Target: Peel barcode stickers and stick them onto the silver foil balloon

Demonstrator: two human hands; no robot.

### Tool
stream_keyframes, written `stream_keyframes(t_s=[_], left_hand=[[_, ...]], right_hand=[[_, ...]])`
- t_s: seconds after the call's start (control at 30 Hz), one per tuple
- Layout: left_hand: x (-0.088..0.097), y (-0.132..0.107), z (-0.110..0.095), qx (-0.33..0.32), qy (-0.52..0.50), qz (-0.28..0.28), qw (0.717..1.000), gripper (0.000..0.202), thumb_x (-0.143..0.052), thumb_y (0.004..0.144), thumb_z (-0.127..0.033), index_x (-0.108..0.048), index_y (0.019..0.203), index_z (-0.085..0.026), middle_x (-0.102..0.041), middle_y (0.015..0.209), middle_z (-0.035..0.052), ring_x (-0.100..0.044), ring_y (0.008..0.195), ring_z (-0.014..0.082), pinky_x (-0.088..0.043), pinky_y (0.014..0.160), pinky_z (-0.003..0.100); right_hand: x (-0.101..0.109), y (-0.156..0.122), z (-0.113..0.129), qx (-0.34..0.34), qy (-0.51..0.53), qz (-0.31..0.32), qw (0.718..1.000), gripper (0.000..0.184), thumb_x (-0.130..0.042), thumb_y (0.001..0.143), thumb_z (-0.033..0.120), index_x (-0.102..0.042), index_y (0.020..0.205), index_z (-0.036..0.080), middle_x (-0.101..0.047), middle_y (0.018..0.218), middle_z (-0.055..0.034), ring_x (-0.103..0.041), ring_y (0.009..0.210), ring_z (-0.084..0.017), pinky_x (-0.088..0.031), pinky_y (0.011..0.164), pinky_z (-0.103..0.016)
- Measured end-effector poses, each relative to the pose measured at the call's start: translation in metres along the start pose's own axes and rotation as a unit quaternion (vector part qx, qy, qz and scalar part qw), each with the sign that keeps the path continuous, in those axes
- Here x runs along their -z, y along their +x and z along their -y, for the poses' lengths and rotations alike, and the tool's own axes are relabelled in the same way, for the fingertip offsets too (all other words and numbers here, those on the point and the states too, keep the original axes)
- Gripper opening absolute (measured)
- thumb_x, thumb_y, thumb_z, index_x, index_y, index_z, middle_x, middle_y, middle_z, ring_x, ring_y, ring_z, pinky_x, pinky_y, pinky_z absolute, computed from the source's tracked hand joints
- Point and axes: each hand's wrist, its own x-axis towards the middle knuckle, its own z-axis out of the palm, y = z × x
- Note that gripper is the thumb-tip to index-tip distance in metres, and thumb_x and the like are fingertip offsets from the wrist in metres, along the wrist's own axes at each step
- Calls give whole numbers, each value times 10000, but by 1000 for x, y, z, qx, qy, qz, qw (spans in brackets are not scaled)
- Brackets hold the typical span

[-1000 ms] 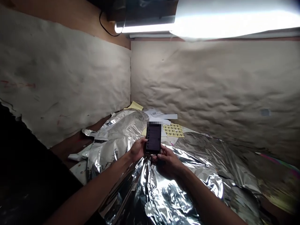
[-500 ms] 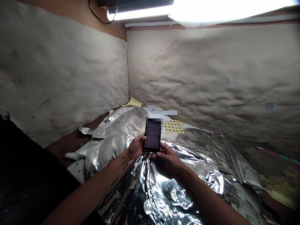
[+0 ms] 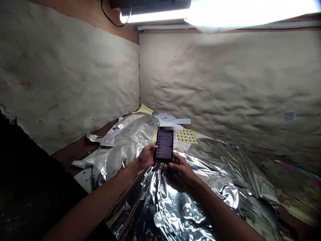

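Observation:
A dark smartphone [image 3: 164, 146] is held upright near the middle of the view, its lit screen showing a list. My left hand [image 3: 147, 156] grips its left side, with the thumb at the edge of the screen. Around the lower right corner, my right hand [image 3: 179, 169] is closed on the same phone, thumb near the bottom edge. Fingers behind the phone are hidden. Shiny silver foil sheeting [image 3: 183, 207] spreads crumpled beneath both hands and forearms.
Behind the phone lie a yellow sheet of printed labels [image 3: 187, 136] and white paper strips [image 3: 181, 121]. Yellow paper [image 3: 145, 109] sits in the corner. Paper-covered walls [image 3: 225, 77] rise at the left and back. Overhead glows a tube light [image 3: 157, 16]. A dark mass [image 3: 30, 187] fills the lower left.
The view has shifted slightly, so the walls and light appear a little further right and lower. Both hands keep the same hold on the phone.

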Motion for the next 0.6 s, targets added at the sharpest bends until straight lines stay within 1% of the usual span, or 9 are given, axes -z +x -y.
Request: stream_keyframes(t_s=[0.1, 0.2, 0.27, 0.4, 0.5, 0.6], left_hand=[[1, 1, -2, 5, 7, -2, 1000, 234, -545, 792, -273, -647, 910, -99, -709, 827, 113, -668, 846, 262, -498, 813, 374], [2, 1, -4, 1, 14, -5, 1000, 283, -539, 793, -333, -653, 884, -91, -708, 811, 125, -665, 862, 280, -501, 814, 385], [2, 1, -5, -6, 22, -9, 1000, 299, -540, 792, -351, -653, 889, -92, -707, 810, 125, -663, 871, 284, -505, 804, 383], [-1, -2, -6, -22, 51, -22, 998, 309, -566, 773, -349, -648, 924, -92, -702, 807, 125, -663, 858, 290, -517, 765, 385], [-4, -3, -4, -52, 81, -42, 994, 309, -629, 761, -337, -637, 969, -108, -698, 830, 105, -666, 811, 261, -523, 726, 357], [-4, -2, 0, -102, 118, -80, 984, 360, -718, 750, -324, -611, 1049, -155, -693, 884, 66, -660, 757, 206, -525, 689, 318]], right_hand=[[-1, 0, 2, -1, -12, 15, 1000, 494, -725, 741, 165, -588, 1215, 192, -669, 980, -62, -640, 739, -144, -528, 692, -272], [-3, 0, 5, -4, -18, 26, 999, 460, -720, 742, 178, -602, 1187, 169, -675, 928, -63, -642, 732, -151, -527, 684, -279], [-5, 0, 7, -4, -23, 26, 999, 440, -723, 735, 187, -612, 1160, 155, -676, 895, -61, -643, 719, -154, -526, 682, -285], [-6, 0, 7, 3, -39, 34, 999, 476, -735, 730, 216, -600, 1182, 158, -674, 898, -61, -626, 703, -148, -519, 691, -297], [-6, 0, 6, 6, -61, 39, 997, 467, -719, 753, 221, -592, 1200, 175, -667, 974, -69, -615, 729, -144, -507, 708, -294], [-10, -1, 6, 17, -108, 53, 993, 471, -694, 794, 239, -572, 1246, 190, -651, 1079, -87, -620, 838, -172, -494, 752, -300]])
